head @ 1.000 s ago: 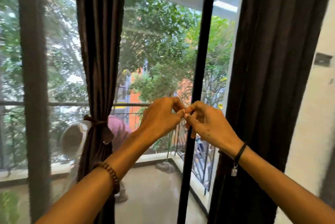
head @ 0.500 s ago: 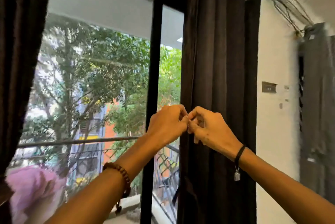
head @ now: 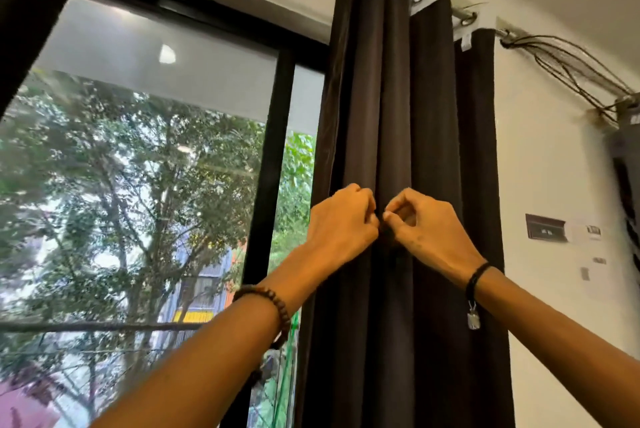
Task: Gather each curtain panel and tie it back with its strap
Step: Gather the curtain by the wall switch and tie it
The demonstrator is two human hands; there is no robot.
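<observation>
A beaded bracelet (head: 277, 303) was worn on the left wrist and a black cord band (head: 476, 277) on the right; the left hand (head: 341, 219) and right hand (head: 427, 225) were raised with fingers curled, fingertips nearly met; whether anything was pinched could not be told; directly behind them, the dark curtain panel (head: 398, 98) was hung in vertical folds from the rod (head: 464, 17), just right of the window (head: 156, 185).

White wall (head: 554, 168), black-framed window (head: 273, 150), leafy trees outside (head: 138, 185), daylight

Left hand (head: 341, 219), right hand (head: 427, 225) curled, fingertips meeting before dark curtain panel (head: 433, 116); anything pinched unclear.
</observation>
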